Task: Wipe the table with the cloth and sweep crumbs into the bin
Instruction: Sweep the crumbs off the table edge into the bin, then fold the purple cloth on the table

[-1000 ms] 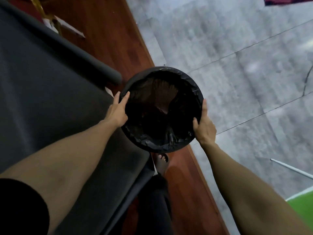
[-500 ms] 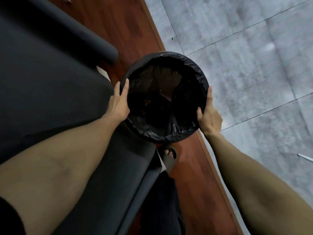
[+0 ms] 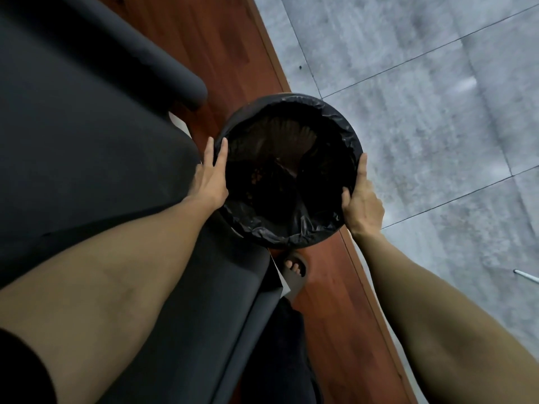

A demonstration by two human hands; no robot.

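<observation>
A round bin (image 3: 347, 132) lined with a black plastic bag is held up between my two hands, seen from straight above. Brown scraps and crumbs lie at its dark bottom. My left hand (image 3: 211, 174) presses flat against the left side of the rim with straight fingers. My right hand (image 3: 363, 201) grips the right side, with the thumb hooked over the rim to the inside and the fingers outside. No cloth or table is in view.
A dark grey sofa (image 3: 87, 147) fills the left side, its arm close to the bin. Below the bin run a reddish wooden floor strip (image 3: 335, 301) and grey tiles (image 3: 437, 112). My foot in a sandal (image 3: 296, 268) stands beneath. A white rod (image 3: 526, 275) lies at the right.
Both hands keep the same hold on the bin. The view has drifted, so the sofa and floor have slid slightly; my sandalled foot has come more clearly into sight under the bin.
</observation>
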